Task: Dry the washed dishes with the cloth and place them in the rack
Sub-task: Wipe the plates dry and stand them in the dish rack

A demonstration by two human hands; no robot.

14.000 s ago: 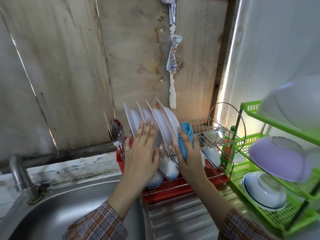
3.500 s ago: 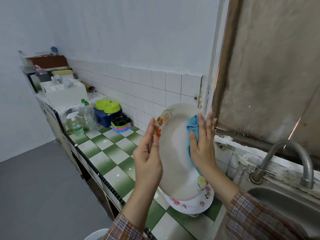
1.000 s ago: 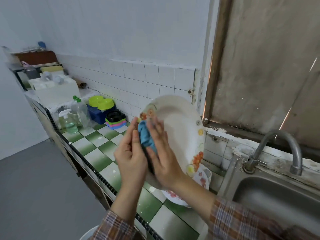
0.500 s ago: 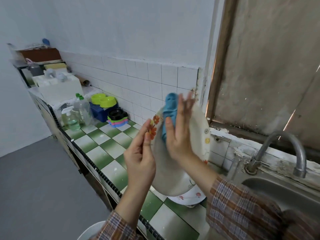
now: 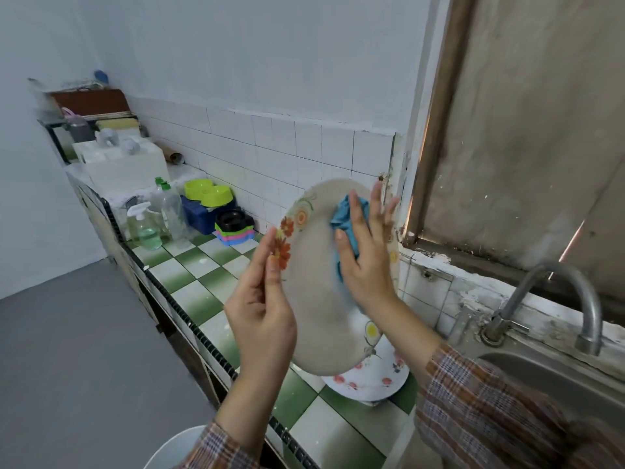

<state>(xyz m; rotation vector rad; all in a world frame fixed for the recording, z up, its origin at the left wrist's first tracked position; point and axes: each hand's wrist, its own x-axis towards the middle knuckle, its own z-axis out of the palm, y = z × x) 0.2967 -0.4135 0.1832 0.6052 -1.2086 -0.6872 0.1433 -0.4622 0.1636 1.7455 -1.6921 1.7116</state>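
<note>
- Since half a second ago the cloth (image 5: 347,222) has slid from the plate's top rim down onto the upper right of its face. A second ago it was at the left rim, so the wipe is working round.
- The plate (image 5: 316,292) is now turned more face-on to the camera, held up on edge above the desk (image 5: 203,275).
- Left hand (image 5: 260,299) pinches the plate's left rim between thumb and fingers.
- Right hand (image 5: 368,262) is spread flat, straight fingers pressing the cloth to the plate.
- Meaning for the task: still the drying step, and this plate is not racked yet. The face looks blurred, so it may or may not be dry; I cannot tell.
- The rack is out of view now, so the person must turn back past the sink (image 5: 554,377) to reach it.
- A second flowered plate (image 5: 370,379) sits on the desk just under the held one, probably next to dry.
- The tap (image 5: 558,299) arches over the sink to the right and could catch the plate if it is carried low.
- Bottles (image 5: 159,214), green bowls (image 5: 208,192) and a stack of small tubs (image 5: 235,228) are well apart to the left and not in the way.
</note>
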